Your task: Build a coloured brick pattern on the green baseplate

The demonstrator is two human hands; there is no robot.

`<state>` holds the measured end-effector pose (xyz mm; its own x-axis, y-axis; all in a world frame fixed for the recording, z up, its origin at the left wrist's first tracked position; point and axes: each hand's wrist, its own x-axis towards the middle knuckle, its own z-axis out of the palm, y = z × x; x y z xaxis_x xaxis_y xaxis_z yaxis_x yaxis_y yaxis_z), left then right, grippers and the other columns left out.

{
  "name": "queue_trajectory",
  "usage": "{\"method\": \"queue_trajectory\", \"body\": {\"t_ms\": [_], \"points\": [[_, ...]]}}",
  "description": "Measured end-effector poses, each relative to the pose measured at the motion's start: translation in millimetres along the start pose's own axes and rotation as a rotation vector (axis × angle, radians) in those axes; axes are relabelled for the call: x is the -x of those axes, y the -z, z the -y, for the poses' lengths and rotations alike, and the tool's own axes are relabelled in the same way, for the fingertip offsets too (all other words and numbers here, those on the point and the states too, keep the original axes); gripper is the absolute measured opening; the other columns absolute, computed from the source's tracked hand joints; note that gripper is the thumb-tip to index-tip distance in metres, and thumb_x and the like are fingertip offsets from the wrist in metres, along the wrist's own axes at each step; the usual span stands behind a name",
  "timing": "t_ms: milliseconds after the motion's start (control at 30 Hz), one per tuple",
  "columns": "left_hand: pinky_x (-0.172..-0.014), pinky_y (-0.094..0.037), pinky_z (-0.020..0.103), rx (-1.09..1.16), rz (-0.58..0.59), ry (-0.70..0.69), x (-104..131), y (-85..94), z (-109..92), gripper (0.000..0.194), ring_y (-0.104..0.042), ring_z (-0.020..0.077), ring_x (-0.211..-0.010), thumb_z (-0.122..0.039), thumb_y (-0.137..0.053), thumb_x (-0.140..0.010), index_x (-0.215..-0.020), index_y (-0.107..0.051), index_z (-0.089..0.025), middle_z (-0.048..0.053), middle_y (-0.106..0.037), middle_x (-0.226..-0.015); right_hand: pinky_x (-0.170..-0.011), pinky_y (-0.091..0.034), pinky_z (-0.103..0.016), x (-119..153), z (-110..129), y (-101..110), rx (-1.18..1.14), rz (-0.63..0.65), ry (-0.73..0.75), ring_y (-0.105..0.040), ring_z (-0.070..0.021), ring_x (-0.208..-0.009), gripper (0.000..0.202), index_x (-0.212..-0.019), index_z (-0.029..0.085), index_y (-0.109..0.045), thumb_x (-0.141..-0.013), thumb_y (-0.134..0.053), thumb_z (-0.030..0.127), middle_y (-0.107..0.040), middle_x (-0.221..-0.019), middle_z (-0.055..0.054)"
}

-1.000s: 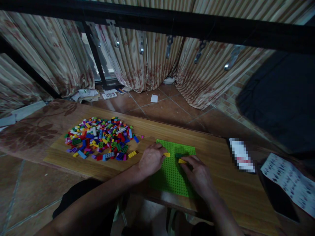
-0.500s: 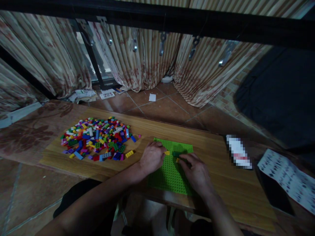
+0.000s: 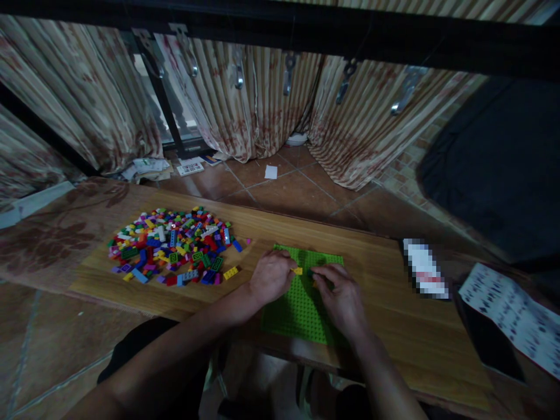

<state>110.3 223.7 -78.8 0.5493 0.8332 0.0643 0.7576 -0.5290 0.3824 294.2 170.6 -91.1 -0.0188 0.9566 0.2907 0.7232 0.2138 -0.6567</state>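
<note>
A small yellow brick (image 3: 298, 270) sticks out from the pinched fingertips of my left hand (image 3: 272, 278), over the upper left part of the bright green baseplate (image 3: 301, 315). My right hand (image 3: 343, 296) is closed at the upper right of the plate. Its thumb and index finger grip a dark green brick (image 3: 310, 272), of which only the left end shows. A bit of yellow (image 3: 315, 284) peeks out by the right thumb; the rest of it is hidden under the fingers.
A wide heap of mixed bricks (image 3: 170, 245) covers the left of the wooden table (image 3: 394, 332), with a yellow brick (image 3: 230, 272) at its near edge. A blurred-out white item (image 3: 424, 268) lies on the right. Beyond it is a printed sheet (image 3: 516, 315).
My right hand's fingers have shifted up and left over the dark green brick, which now is mostly covered. My left hand stays nearly still with its yellow brick.
</note>
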Motion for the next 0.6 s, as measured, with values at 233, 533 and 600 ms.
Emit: {"method": "queue_trajectory", "body": {"t_ms": [233, 533, 600], "points": [[-0.091, -0.047, 0.034, 0.028, 0.006, -0.017, 0, -0.2, 4, 0.013, -0.062, 0.0183, -0.091, -0.020, -0.059, -0.087, -0.089, -0.072, -0.022, 0.004, -0.069, -0.094, -0.085, -0.045, -0.039, -4, 5, -19, 0.147, 0.045, 0.064, -0.054, -0.0238, -0.094, 0.021, -0.099, 0.026, -0.074, -0.091, -0.055, 0.030, -0.066, -0.099, -0.006], [-0.095, -0.045, 0.034, 0.082, 0.020, -0.049, 0, 3.1, 8, 0.024, -0.064, 0.0167, -0.087, -0.023, -0.051, -0.092, -0.086, -0.074, -0.022, 0.003, -0.072, -0.086, -0.086, -0.043, -0.040, -8, -2, -28, 0.134, -0.007, 0.016, -0.054, -0.0237, -0.094, 0.017, -0.086, 0.028, -0.077, -0.088, -0.060, 0.031, -0.066, -0.096, -0.005], [-0.094, -0.045, 0.034, 0.103, 0.024, -0.009, -2, 2.7, 8, 0.024, -0.065, 0.0165, -0.087, -0.020, -0.051, -0.091, -0.084, -0.075, -0.023, 0.002, -0.073, -0.085, -0.085, -0.043, -0.040, -10, -5, -28, 0.129, 0.007, 0.008, -0.054, -0.0239, -0.095, 0.016, -0.085, 0.028, -0.077, -0.087, -0.061, 0.031, -0.066, -0.097, -0.005]]}}
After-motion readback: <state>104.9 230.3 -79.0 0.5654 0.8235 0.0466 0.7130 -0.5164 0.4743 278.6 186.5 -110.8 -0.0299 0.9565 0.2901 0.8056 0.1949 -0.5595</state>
